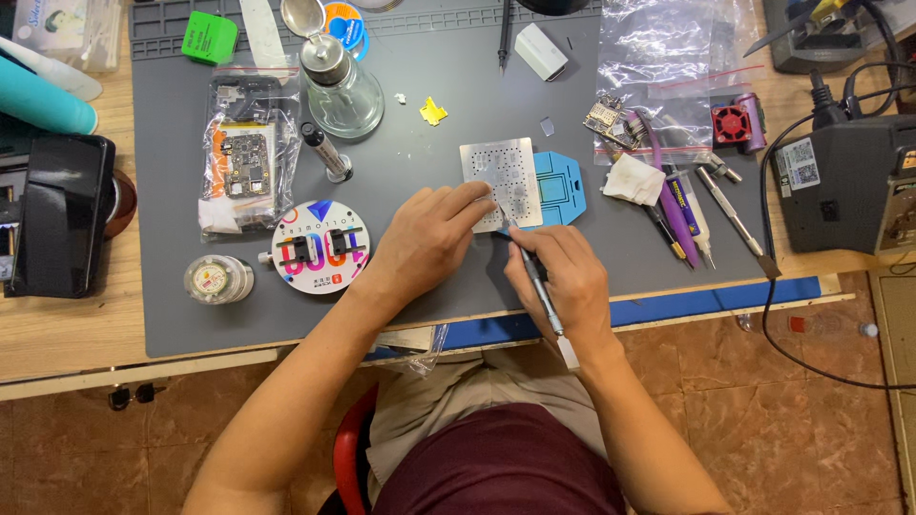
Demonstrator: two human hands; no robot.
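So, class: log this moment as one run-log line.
left hand: fingers pressing metal stencil | right hand: holding tweezers, tip at stencil | stencil: on blue holder | surface: grey mat

The left hand (426, 243) covers the lower left corner of the metal stencil (500, 181), and the stencil hides the left part of the blue holder (558, 187) beneath it. The tool's (540, 286) tip is too small to tell — its shaft is partly buried in the right hand (563, 281). The black case (59, 215) is cut off by the left edge.
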